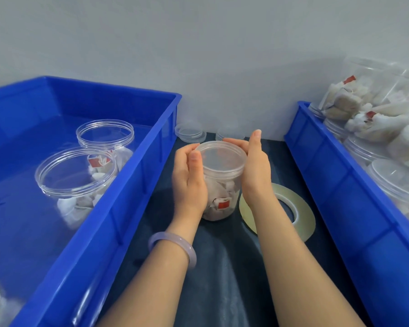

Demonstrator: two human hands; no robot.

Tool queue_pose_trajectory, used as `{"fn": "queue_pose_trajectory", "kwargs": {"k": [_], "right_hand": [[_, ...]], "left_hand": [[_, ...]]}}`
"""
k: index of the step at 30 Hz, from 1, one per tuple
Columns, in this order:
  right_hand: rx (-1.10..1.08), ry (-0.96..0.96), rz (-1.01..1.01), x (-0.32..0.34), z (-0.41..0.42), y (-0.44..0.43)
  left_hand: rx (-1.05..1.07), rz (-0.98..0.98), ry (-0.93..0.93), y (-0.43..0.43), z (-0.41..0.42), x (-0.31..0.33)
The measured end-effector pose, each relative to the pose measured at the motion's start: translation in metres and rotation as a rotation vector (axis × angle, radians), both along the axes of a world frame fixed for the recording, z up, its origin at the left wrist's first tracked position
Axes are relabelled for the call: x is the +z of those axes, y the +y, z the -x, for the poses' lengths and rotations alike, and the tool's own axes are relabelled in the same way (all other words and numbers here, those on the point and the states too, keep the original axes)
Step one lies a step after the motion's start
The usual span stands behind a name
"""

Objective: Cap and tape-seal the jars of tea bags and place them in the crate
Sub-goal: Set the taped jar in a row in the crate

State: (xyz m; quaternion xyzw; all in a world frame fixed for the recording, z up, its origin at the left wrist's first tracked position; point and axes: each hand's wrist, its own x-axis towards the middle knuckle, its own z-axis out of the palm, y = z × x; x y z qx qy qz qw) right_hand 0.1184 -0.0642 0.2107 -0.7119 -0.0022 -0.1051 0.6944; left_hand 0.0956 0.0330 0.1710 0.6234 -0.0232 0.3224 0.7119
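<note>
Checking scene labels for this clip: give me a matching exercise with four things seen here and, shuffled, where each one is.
Things:
1 jar
2 tape roll
3 loose lids
4 bracelet

Places:
A on the left wrist
B by the wall, behind the jar
C between left hand and right hand
D flat on the dark mat, right of the jar

Pairs: 1-C; 2-D; 3-B; 4-A
</note>
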Motion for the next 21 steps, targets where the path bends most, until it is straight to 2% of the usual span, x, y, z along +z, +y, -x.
{"fn": "queue_pose_trajectory", "kwargs": {"k": [6,10,13,18,21], "right_hand": [[-0.044,-0.021,-0.118,-0.010,-0.002,0.012],[-0.084,-0.060,-0.174,-0.010,0.000,0.017],[-0.086,-0.078,-0.179,-0.010,0.002,0.020],[-0.013,-0.014,-0.087,-0.007,0.003,0.011],[0.037,-0.126,0.048,0.003,0.007,0.006]], "left_hand": [[-0.042,-0.003,0.114,-0.002,0.000,0.008],[0.079,0.044,0.205,-0.011,0.002,0.014],[0.135,0.110,0.191,-0.010,0.002,0.015],[0.098,0.096,0.211,-0.007,0.002,0.018],[0.071,0.128,0.189,-0.001,0.000,0.029]]}}
